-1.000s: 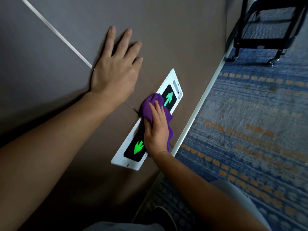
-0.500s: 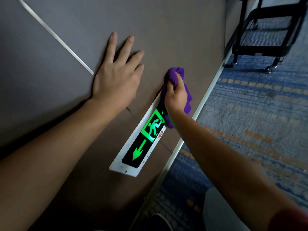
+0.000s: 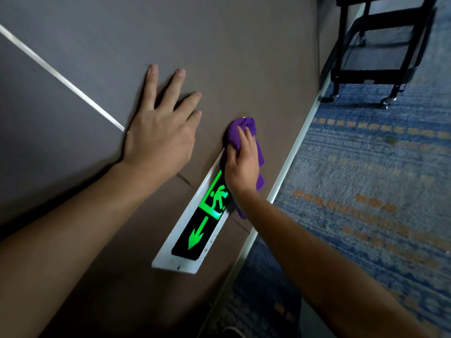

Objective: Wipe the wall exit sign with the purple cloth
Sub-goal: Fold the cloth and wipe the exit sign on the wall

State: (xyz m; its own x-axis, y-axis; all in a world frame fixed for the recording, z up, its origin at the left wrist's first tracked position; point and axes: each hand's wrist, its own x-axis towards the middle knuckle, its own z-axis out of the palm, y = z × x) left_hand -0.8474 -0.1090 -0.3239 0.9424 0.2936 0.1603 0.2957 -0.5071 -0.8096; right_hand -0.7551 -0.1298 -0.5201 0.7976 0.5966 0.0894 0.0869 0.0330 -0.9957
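Our right hand [image 3: 241,164] presses the bunched purple cloth [image 3: 244,132] against the far end of the long white-framed exit sign with its glowing green figure and arrow [image 3: 195,228], which sits low on the brown wall [image 3: 219,57] at centre frame, just above the pale baseboard strip [image 3: 292,154]. Its fingers [image 3: 245,140] are curled over the cloth, holding it flat to the sign. A second ago the cloth covered the sign's middle; half a second ago it had swept to the far end, and it now sits slightly back from there, with the running figure and near arrow uncovered. We judge the far half wiped and a return stroke likely next. Our left hand [image 3: 158,132], at centre left, stays flat on the wall, fingers spread wide, holding nothing. A black wheeled cart [image 3: 380,45] stands upper right on the blue patterned carpet [image 3: 366,191]
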